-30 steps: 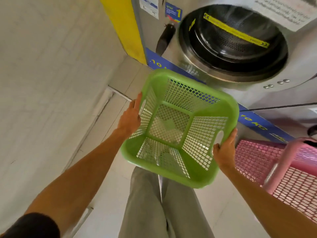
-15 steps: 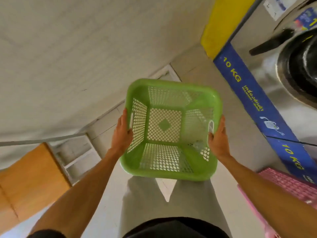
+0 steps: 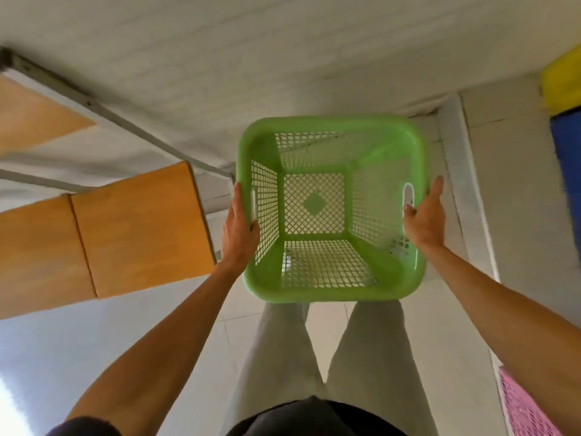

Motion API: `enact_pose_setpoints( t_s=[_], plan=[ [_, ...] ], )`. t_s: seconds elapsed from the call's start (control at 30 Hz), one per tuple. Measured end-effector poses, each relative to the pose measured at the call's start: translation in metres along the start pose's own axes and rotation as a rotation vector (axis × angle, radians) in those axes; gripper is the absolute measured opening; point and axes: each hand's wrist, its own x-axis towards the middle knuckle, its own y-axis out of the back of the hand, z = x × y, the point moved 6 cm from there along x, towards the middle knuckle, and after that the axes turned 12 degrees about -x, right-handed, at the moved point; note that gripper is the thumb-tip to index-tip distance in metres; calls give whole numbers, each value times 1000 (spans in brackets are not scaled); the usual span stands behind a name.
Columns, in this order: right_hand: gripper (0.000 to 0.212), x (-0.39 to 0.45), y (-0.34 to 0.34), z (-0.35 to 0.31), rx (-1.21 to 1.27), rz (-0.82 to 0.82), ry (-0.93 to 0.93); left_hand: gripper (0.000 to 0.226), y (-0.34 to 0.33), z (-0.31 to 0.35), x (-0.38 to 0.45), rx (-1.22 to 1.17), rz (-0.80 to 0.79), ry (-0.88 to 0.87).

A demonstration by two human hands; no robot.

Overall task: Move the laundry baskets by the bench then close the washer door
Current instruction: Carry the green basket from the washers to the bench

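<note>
I hold an empty green mesh laundry basket [image 3: 330,212] in front of me above the floor, its opening facing up at me. My left hand [image 3: 239,228] grips its left handle side and my right hand [image 3: 424,221] grips the right handle, fingers spread along the rim. A wooden bench [image 3: 125,234] with a metal frame lies just left of the basket. A corner of a pink basket [image 3: 522,407] shows at the bottom right. The washer is out of view except for its blue and yellow panel edge [image 3: 569,171] at the right.
A white wall [image 3: 251,58] runs behind the bench and basket. Pale tiled floor [image 3: 518,247] lies under and to the right of the basket. My legs in light trousers [image 3: 314,350] stand below the basket.
I have turned left away from the washer, carrying the green basket. The washer drum has left the view and the wooden bench has come in on the left, close to the basket.
</note>
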Motion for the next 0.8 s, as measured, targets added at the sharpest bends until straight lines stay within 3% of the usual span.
enact_pose_setpoints(
  t_s=[0.13,0.2,0.4,0.63,0.8],
  plan=[
    [49,0,-24,-53,-59,0,40,97,35,-48,-9,-52,49,92],
    [43,0,-35,-76,-66,-12,91,95,45,-66,-8,-66,65,121],
    [41,10,-76,-97,-66,-183,40,91,52,-111,1,-73,97,206],
    [36,35,-113,-107,-103,-222,17,71,40,-150,25,-140,212,408],
    [41,54,-133,-102,-129,-273,72,76,19,-168,32,-116,162,428]
  ],
)
